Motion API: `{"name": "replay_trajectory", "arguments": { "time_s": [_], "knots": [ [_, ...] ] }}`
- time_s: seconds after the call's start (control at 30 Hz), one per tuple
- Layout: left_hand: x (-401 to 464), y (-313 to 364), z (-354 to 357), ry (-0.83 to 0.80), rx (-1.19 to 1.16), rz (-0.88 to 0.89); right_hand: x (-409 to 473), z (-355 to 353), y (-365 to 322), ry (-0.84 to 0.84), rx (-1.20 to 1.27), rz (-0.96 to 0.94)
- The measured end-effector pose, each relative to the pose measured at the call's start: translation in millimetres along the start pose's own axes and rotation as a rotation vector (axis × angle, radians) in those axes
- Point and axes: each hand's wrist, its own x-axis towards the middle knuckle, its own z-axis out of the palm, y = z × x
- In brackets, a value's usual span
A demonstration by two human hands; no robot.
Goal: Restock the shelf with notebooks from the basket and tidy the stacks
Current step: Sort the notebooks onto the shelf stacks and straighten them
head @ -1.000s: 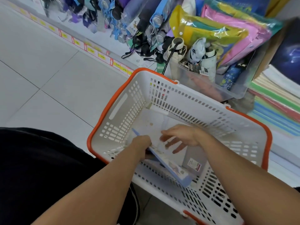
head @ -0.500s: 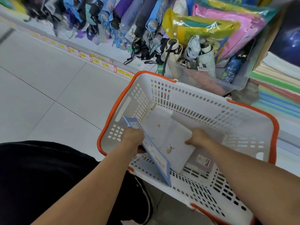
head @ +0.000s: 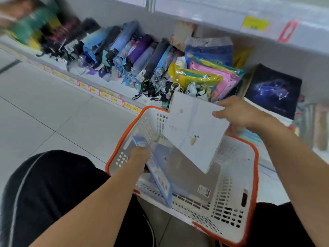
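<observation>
**A:** 2 hands are in view, and both hold something. What do they work over?

**B:** A pale tiled floor [head: 53, 111] beside a low white shelf [head: 114, 90] whose front edge carries yellow price tags. Folded umbrellas [head: 135, 56] lie in a row on it, handles toward that front edge. Right of them stand bright plastic pouches [head: 204, 77], then a dark notebook with a constellation print [head: 274, 90] propped upright. An upper shelf edge [head: 231, 20] runs across the top right corner.

**A:** And the basket?

**B:** The white basket with the orange rim [head: 256, 175] sits in front of the person's knees, its far left corner close to the shelf's front edge.

**A:** Where is the notebook being moved?

**B:** The white notebook [head: 194, 132] is above the basket's far side, tilted, cover facing the camera. Its long axis runs from the upper left, near the umbrellas, down toward the basket's middle. The right hand [head: 240, 113] pinches its upper right edge, thumb on the cover.

**A:** The other hand?

**B:** The left hand [head: 140, 157] grips a blue-edged notebook [head: 158, 173] standing on edge at the basket's near left side; its long axis runs from the left wall toward the near wall. A grey notebook [head: 194, 180] with a barcode label lies flat on the basket floor, just beside it.
</observation>
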Motion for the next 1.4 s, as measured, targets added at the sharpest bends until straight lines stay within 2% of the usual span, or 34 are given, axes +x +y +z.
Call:
{"name": "replay_trajectory", "arguments": {
  "time_s": [0.1, 0.2, 0.27, 0.37, 0.47, 0.5, 0.57, 0.63, 0.7, 0.77, 0.9, 1.0, 1.07, 1.13, 1.17, 1.23, 1.3, 1.4],
  "knots": [
    [-15.9, 1.6, -4.9, -0.099, -0.288, 0.051, -32.4, -16.4, 2.3, -0.078, 0.366, 0.1],
    [-41.4, 16.7, -13.7, -0.395, -0.678, 0.185, -53.6, -22.2, 19.6, -0.223, 0.428, 0.171],
    [-60.8, 34.6, -17.4, -0.555, -0.767, 0.23, -62.8, -25.6, 26.4, -0.254, 0.412, 0.197],
    [-93.5, 65.3, -10.3, -0.516, -0.672, 0.331, -69.4, -27.8, 26.2, -0.271, 0.365, 0.162],
    [-117.0, 81.9, -5.6, -0.482, -0.579, 0.453, -71.6, -22.8, 26.8, -0.238, 0.219, 0.13],
    [-122.3, 85.4, -7.8, -0.469, -0.564, 0.488, -72.3, -22.4, 25.3, -0.173, 0.132, 0.096],
    [-133.2, 93.4, -14.3, -0.464, -0.536, 0.56, -73.2, -24.7, 21.7, 0.062, 0.028, -0.002],
    [-144.6, 103.4, -18.1, -0.475, -0.492, 0.616, -77.5, -27.1, 12.6, 0.207, 0.154, -0.114],
    [-159.5, 114.0, -17.3, -0.5, -0.436, 0.689, -86.1, -27.0, 2.2, 0.163, 0.349, -0.224],
    [-175.4, 125.3, -15.1, -0.514, -0.412, 0.751, -93.2, -27.2, -3.0, 0.13, 0.485, -0.255],
    [-200.7, 158.0, -10.5, -0.508, -0.465, 0.855, -103.2, -43.6, -11.2, 0.197, 0.672, -0.327],
    [-219.8, 196.3, -5.2, -0.497, -0.509, 0.916, -109.4, -63.6, -24.8, 0.285, 0.923, -0.372],
    [-235.3, 221.0, -2.5, -0.469, -0.328, 0.97, -111.0, -87.5, -37.7, 0.324, 1.079, -0.375],
    [-249.5, 239.8, 0.0, -0.484, -0.017, 0.998, -107.9, -122.5, -48.8, 0.394, 1.134, -0.37],
    [-255.1, 248.3, 2.7, -0.507, 0.06, 1.011, -105.4, -142.3, -54.7, 0.431, 1.136, -0.358],
    [-266.8, 270.0, 13.9, -0.523, 0.016, 1.036, -97.5, -182.5, -66.7, 0.497, 1.133, -0.301],
    [-274.2, 298.0, 30.2, -0.466, -0.105, 1.04, -88.5, -218.3, -78.9, 0.527, 1.133, -0.252],
    [-279.4, 338.1, 56.4, -0.444, -0.21, 0.949, -73.6, -257.0, -84.5, 0.491, 1.073, -0.19]
  ]
}}
